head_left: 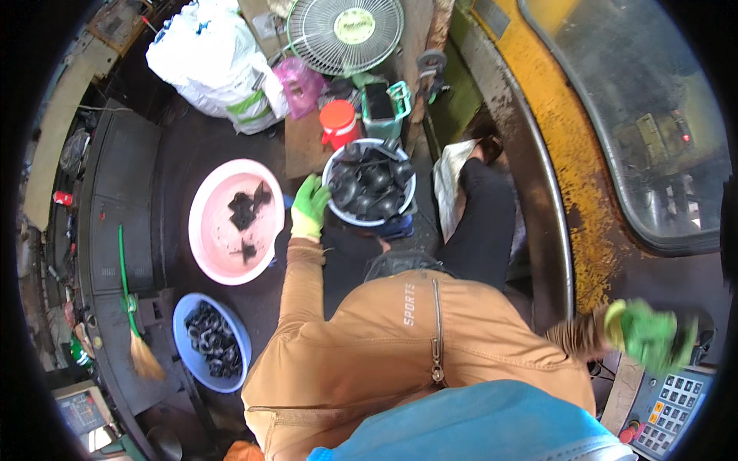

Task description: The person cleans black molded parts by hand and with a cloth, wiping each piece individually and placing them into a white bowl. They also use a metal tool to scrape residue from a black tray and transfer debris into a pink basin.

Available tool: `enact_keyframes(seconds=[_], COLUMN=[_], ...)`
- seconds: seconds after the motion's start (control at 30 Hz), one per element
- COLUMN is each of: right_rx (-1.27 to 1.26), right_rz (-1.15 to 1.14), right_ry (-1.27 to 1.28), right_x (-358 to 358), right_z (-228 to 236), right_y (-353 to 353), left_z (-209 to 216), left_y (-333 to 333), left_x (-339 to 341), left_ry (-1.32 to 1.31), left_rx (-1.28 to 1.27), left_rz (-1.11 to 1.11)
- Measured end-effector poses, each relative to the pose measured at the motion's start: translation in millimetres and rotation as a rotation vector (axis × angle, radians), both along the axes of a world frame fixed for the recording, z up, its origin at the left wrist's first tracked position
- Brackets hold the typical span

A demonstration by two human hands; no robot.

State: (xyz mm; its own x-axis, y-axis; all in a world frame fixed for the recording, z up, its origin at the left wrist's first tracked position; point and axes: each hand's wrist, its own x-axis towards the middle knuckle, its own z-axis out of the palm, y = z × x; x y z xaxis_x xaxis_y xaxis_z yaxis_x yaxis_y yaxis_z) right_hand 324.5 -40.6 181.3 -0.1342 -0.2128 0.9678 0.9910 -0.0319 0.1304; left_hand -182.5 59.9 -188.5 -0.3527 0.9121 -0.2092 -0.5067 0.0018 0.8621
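My left hand (310, 204), in a green glove, is at the left rim of a round, pale basin (329, 170). Its fingers point away from me, slightly bent and loosely apart, with nothing visible in them. Glossy black cup-shaped parts (373, 181) heap up inside that basin, which rests on a blue support (398, 229) in front of my lap. Far to the right, my right hand (653, 338), also green-gloved, is smeared by motion. It is over the upper edge of a control panel (676, 411) with rows of buttons; its fingers cannot be made out.
To the left, a pink basin (206, 223) holds a few dark scraps, and a blue basin (181, 338) holds many black parts. A broom (142, 353) leans nearby. Ahead are a fan (346, 31), a red container (338, 123) and white bags (211, 61). A yellow machine (569, 154) borders my right.
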Motion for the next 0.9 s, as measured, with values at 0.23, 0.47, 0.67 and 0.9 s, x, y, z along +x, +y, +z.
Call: enact_keyframes(seconds=[0.23,0.47,0.67,0.9], right_rx=[-1.188,-1.406,-1.587,-1.418], right_rz=[1.143,0.825,0.936,1.363], right_ry=[0.604,0.749,0.707,1.66], right_x=[-107.4,-176.1,-171.3,-134.2], right_z=[-156.5,-276.9,-281.2,-296.1], right_y=[211.1,388.5,401.6,294.2], left_z=[64.2,97.4,101.4,80.1], left_y=[-30.4,-88.0,-105.3,-42.5], left_x=[73.8,68.1,43.8,58.9], left_ry=[-0.364,-0.257,-0.195,0.649], left_rx=[-0.071,-0.075,-0.165,-0.09], left_rz=[-0.225,-0.17,0.023,-0.137])
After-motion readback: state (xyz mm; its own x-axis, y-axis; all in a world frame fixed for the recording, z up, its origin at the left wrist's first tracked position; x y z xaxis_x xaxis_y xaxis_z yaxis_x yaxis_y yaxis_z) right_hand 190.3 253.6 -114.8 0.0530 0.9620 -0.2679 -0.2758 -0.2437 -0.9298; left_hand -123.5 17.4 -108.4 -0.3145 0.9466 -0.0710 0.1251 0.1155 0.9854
